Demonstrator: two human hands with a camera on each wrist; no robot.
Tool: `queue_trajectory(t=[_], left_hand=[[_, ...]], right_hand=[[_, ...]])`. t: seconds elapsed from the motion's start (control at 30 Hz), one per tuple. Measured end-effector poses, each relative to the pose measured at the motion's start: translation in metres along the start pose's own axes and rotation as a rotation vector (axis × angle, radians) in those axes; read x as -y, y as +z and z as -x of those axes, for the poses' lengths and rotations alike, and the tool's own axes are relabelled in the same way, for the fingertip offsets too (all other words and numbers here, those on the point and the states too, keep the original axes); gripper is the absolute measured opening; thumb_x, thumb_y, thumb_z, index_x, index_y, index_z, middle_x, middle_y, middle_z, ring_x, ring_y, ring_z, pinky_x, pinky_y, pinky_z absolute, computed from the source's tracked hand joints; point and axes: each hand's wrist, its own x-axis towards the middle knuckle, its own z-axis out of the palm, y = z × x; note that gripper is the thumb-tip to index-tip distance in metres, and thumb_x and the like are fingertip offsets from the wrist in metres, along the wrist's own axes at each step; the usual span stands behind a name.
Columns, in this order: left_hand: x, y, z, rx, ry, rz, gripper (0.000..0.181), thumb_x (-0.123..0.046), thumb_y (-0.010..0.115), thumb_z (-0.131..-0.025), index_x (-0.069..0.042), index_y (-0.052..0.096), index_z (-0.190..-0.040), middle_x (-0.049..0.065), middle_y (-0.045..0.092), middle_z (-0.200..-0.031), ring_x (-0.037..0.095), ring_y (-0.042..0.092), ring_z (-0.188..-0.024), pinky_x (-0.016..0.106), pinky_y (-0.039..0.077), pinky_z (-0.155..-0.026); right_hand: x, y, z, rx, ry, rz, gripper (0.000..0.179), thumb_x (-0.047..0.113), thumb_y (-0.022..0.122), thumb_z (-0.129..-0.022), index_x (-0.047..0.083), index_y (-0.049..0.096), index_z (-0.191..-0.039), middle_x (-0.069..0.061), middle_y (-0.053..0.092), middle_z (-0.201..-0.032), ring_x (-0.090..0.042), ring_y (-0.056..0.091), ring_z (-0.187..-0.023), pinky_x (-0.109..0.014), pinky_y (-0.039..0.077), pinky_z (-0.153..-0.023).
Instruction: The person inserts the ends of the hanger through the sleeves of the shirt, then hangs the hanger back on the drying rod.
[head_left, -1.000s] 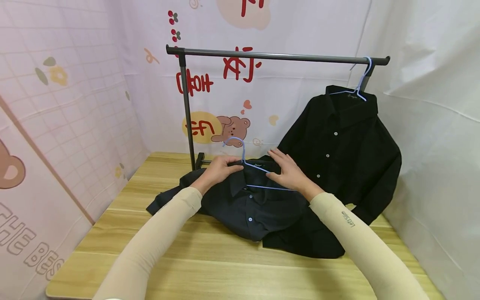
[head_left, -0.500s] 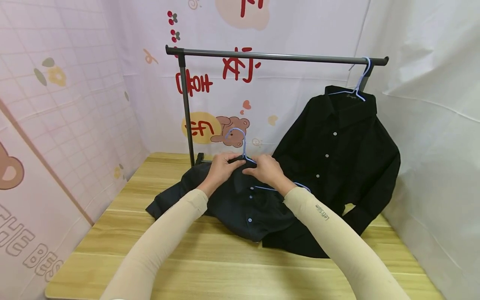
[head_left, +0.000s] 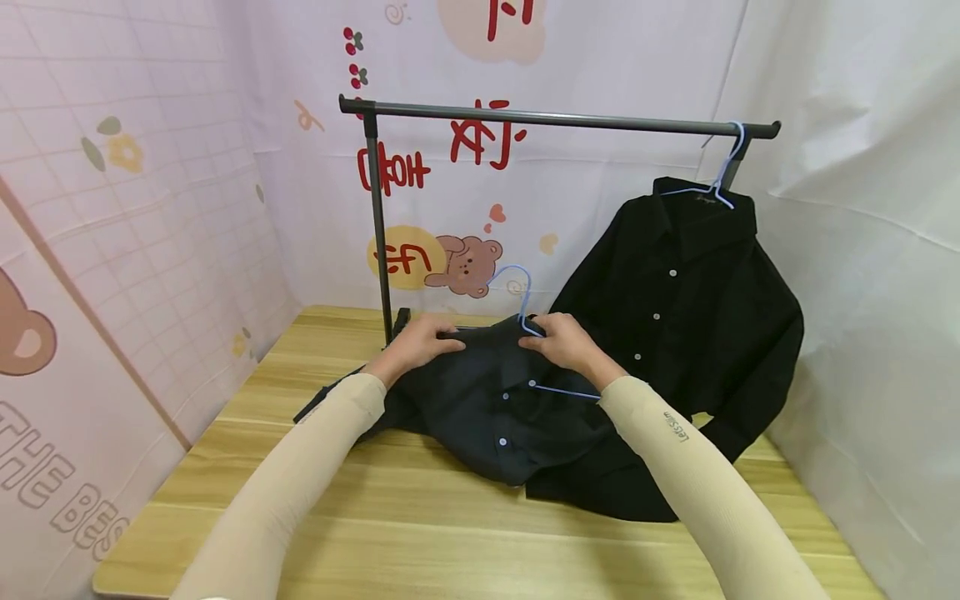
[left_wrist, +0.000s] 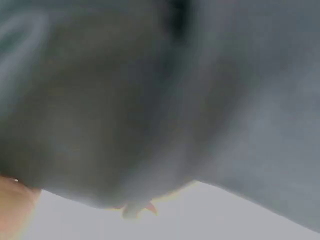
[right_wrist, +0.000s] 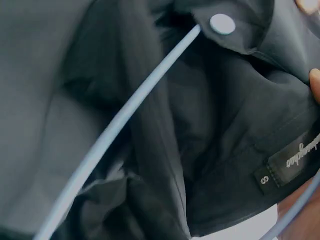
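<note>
A dark button-up shirt [head_left: 480, 383] lies bunched on the table, its front buttons showing. Its light blue clothes hanger [head_left: 528, 287] sits partly inside, with the hook above the collar and the lower bar [right_wrist: 125, 110] crossing the open neck. My left hand [head_left: 422, 340] pinches the shirt's shoulder on the left side, thumb in front. At the collar, my right hand [head_left: 567, 340] grips the hanger just right of its hook together with the cloth. The left wrist view shows mostly blurred cloth [left_wrist: 125, 115]. In the right wrist view a neck label [right_wrist: 292, 160] shows.
Behind stands a dark metal clothes rack [head_left: 555, 118]. A black shirt [head_left: 690, 292] hangs from its right end on another blue hanger [head_left: 722, 171], close to my right hand. The wooden table [head_left: 450, 542] runs to the front, with printed curtains around.
My left hand has moved from the collar out left to the shoulder, pulling cloth with it. The hanger hook has shifted right, and my right hand moved in to the collar, then slightly right.
</note>
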Motion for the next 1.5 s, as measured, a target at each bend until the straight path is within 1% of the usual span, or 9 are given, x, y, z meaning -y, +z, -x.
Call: queue_trajectory(t=[0.17, 0.37, 0.63, 0.8, 0.9, 0.97, 1.13, 1.23, 1.5], left_hand=[[0.034, -0.019, 0.017, -0.002, -0.055, -0.009, 0.01, -0.016, 0.071, -0.094, -0.009, 0.077, -0.094, 0.003, 0.071, -0.091, 0.019, 0.06, -0.08, 0.034, 0.047, -0.073], [0.061, -0.029, 0.04, 0.078, -0.166, -0.009, 0.015, -0.01, 0.066, -0.096, -0.003, 0.07, -0.083, 0.002, 0.054, -0.068, 0.019, 0.044, -0.062, 0.033, 0.037, -0.064], [0.095, -0.033, 0.07, 0.102, -0.165, -0.116, 0.031, -0.007, 0.067, -0.094, -0.009, 0.053, -0.066, -0.004, 0.036, -0.059, 0.014, 0.035, -0.055, 0.03, 0.032, -0.058], [0.105, -0.049, 0.086, 0.056, -0.227, -0.243, 0.01, -0.005, 0.063, -0.092, -0.001, 0.071, -0.091, 0.011, 0.067, -0.087, 0.028, 0.061, -0.077, 0.043, 0.049, -0.073], [0.106, -0.065, 0.092, -0.022, -0.279, -0.253, 0.02, -0.006, 0.06, -0.094, 0.003, 0.072, -0.108, 0.022, 0.068, -0.107, 0.038, 0.063, -0.097, 0.051, 0.049, -0.084], [0.105, -0.077, 0.094, -0.087, -0.31, -0.183, 0.024, -0.01, 0.057, -0.099, 0.004, 0.068, -0.114, 0.024, 0.066, -0.113, 0.039, 0.061, -0.101, 0.049, 0.049, -0.084], [0.095, -0.102, 0.093, -0.198, -0.32, 0.172, 0.036, -0.019, 0.041, -0.108, 0.009, 0.05, -0.128, 0.025, 0.053, -0.114, 0.03, 0.051, -0.097, 0.037, 0.042, -0.081], [0.093, -0.106, 0.091, -0.181, -0.315, 0.213, 0.039, -0.025, 0.037, -0.109, 0.007, 0.046, -0.129, 0.019, 0.05, -0.109, 0.026, 0.046, -0.092, 0.036, 0.039, -0.079], [0.116, -0.084, 0.1, -0.041, -0.345, -0.041, 0.031, -0.033, 0.065, -0.098, -0.003, 0.06, -0.102, 0.008, 0.051, -0.086, 0.024, 0.046, -0.077, 0.036, 0.038, -0.069]], right_hand=[[-0.017, -0.015, 0.006, -0.041, 0.047, -0.058, 0.025, 0.021, 0.07, -0.095, 0.009, 0.059, -0.075, 0.002, 0.037, -0.058, -0.019, 0.042, -0.055, -0.032, 0.036, -0.056], [-0.025, -0.023, 0.008, -0.055, 0.07, -0.066, 0.03, 0.022, 0.069, -0.096, 0.011, 0.054, -0.072, 0.002, 0.038, -0.06, -0.019, 0.041, -0.058, -0.032, 0.036, -0.057], [-0.028, -0.03, 0.007, -0.116, 0.073, -0.077, 0.032, 0.023, 0.07, -0.095, 0.01, 0.053, -0.071, 0.001, 0.037, -0.06, -0.02, 0.04, -0.059, -0.033, 0.034, -0.058], [-0.033, -0.034, 0.007, -0.152, 0.087, -0.087, 0.028, 0.023, 0.07, -0.095, 0.008, 0.056, -0.075, 0.001, 0.038, -0.061, -0.02, 0.041, -0.059, -0.033, 0.034, -0.058], [-0.034, -0.035, 0.009, -0.174, 0.106, -0.107, 0.028, 0.022, 0.07, -0.095, 0.007, 0.056, -0.075, 0.001, 0.039, -0.06, -0.02, 0.042, -0.058, -0.033, 0.034, -0.056], [-0.035, -0.036, 0.009, -0.181, 0.121, -0.121, 0.03, 0.022, 0.069, -0.095, 0.007, 0.055, -0.073, 0.001, 0.04, -0.06, -0.02, 0.042, -0.057, -0.032, 0.034, -0.055], [-0.038, -0.036, 0.01, -0.213, 0.141, -0.154, 0.035, 0.023, 0.068, -0.096, 0.009, 0.049, -0.07, 0.001, 0.039, -0.059, -0.021, 0.041, -0.056, -0.032, 0.034, -0.054], [-0.04, -0.036, 0.011, -0.24, 0.14, -0.163, 0.037, 0.024, 0.068, -0.096, 0.01, 0.047, -0.069, 0.0, 0.039, -0.058, -0.021, 0.041, -0.054, -0.032, 0.034, -0.053], [-0.044, -0.036, 0.011, -0.293, 0.136, -0.119, 0.038, 0.025, 0.069, -0.096, 0.01, 0.047, -0.068, 0.001, 0.041, -0.057, -0.02, 0.043, -0.053, -0.032, 0.035, -0.052]])
